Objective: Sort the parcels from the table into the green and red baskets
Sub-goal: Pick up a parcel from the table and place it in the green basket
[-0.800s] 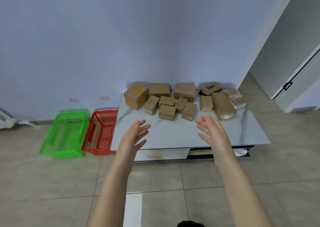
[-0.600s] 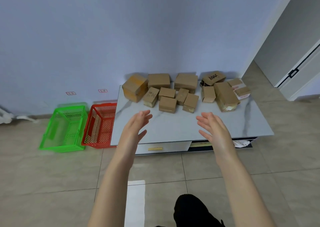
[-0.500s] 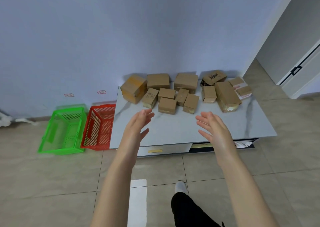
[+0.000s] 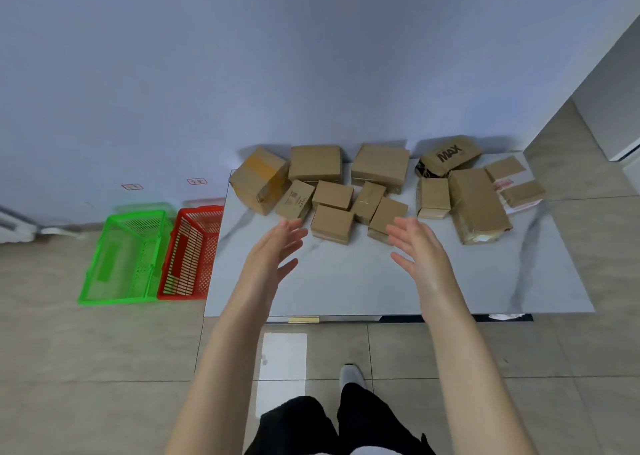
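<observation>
Several brown cardboard parcels lie along the far half of a low white marble-look table (image 4: 346,281). One small box (image 4: 331,224) sits nearest, between my hands. A dark bag marked MAX (image 4: 450,154) lies at the back right. My left hand (image 4: 273,250) and my right hand (image 4: 417,246) hover over the table with straight fingers, palms facing each other, holding nothing. On the floor left of the table stand the green basket (image 4: 121,295) and the red basket (image 4: 188,291), side by side and both without parcels.
A blue-grey wall runs behind the table and baskets, with two small red labels (image 4: 196,181) above the baskets. Tiled floor surrounds the table. A doorway opens at the far right. My legs in dark trousers and a white shoe (image 4: 351,376) show below.
I have stepped closer to the table, so it and the parcels look larger. Both hands have reached forward toward the middle parcels, still holding nothing.
</observation>
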